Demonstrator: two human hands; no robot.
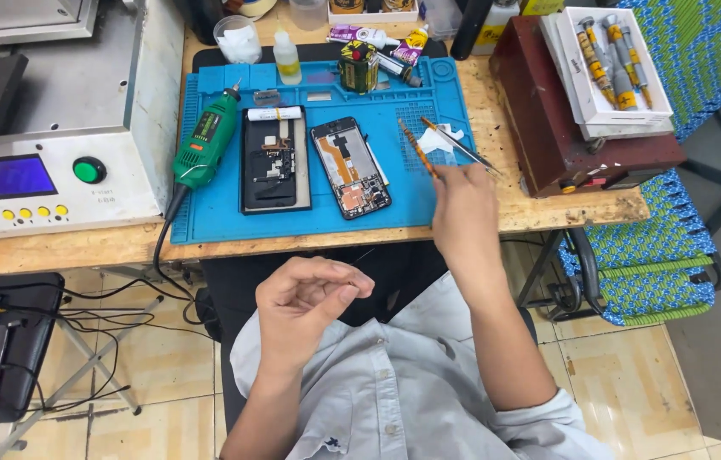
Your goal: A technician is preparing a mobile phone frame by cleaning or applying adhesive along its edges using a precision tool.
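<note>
Head view over a repair bench, read outward from the person, all places given relative to the blue work mat [215, 223]. Nearest, well short of the mat's near edge and over the lap, the left hand [305, 302] is raised palm-up with its fingers curled loosely toward the thumb; whether anything small is pinched there cannot be told. Farther out, at the mat's right near corner, the right hand [462, 204] is closed around two slim tools: a striped screwdriver [418, 149] and a pair of metal tweezers [458, 145]. Both tools run from the hand up and to the left, their tips over the mat's right part, just beside a scrap of white tissue [445, 136]. The opened phone [350, 168] lies at the mat's middle, left of these tips, long axis running near to far with a slight tilt; the right hand is the nearer one to it, and nothing lies between. Just left of it rests the dark phone back panel [275, 160], then the green rotary tool [205, 140] at the mat's left edge. Along the far edge stand a small clear bottle [287, 58] and a dark canister [359, 66]. Beyond the mat's right side, a tray of screwdrivers [611, 64] rests on a brown box [548, 119].
</note>
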